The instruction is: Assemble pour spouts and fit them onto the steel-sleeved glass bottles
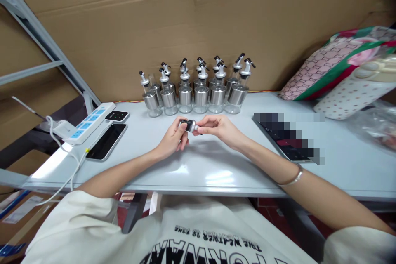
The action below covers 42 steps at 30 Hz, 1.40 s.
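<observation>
Brown cardboard (123, 29) backs a pale, glossy surface (139, 177), where we see steel-banded glass bottles (185, 97) standing together. Nearer us, a pour spout (192, 126) is held between two hands: the left hand's (173, 139) grip pinches its black end, the right hand's (221, 129) grip its silver end.

1. Bright; white glare on tabletop (142, 136), near edge and left end.
2. Soft, faint shadow mid-surface.
3. Wide-angle stretch toward edges; upper-right corner dark, blurred.
4. Blocky pixelation over flat dark device (283, 137), right.
</observation>
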Tool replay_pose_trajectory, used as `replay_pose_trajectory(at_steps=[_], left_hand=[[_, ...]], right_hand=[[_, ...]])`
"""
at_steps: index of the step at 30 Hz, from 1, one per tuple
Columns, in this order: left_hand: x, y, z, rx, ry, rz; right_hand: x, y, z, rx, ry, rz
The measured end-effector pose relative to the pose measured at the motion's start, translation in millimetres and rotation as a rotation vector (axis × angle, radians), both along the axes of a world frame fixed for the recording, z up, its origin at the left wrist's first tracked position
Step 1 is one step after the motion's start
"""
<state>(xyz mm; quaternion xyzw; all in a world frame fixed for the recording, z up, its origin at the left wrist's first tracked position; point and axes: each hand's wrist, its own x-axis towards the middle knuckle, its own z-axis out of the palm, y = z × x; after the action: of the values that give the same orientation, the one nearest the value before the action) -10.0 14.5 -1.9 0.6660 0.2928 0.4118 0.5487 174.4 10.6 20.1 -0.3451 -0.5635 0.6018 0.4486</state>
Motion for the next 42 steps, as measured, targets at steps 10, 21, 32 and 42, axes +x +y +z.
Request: replay_pose_trajectory(at_steps=[10,21,32,42], left_hand=[[-4,7,0.7,-0.125,0.001,-0.007],[-5,8,-6.6,0.051,0.001,0.108],[-6,4,-12.2,0.046,0.069,0.115],[5,-1,-1.8,0.063,-0.077,0.041]], right_hand=[[4,0,6.8,0.195,-0.228,-0.121],[-2,-1,-0.1,0.085,-0.07,-0.049],[-5,0,-2.8,0.123,-0.108,-0.061],[2,-2,5.1,0.463,-0.382,-0.251]])
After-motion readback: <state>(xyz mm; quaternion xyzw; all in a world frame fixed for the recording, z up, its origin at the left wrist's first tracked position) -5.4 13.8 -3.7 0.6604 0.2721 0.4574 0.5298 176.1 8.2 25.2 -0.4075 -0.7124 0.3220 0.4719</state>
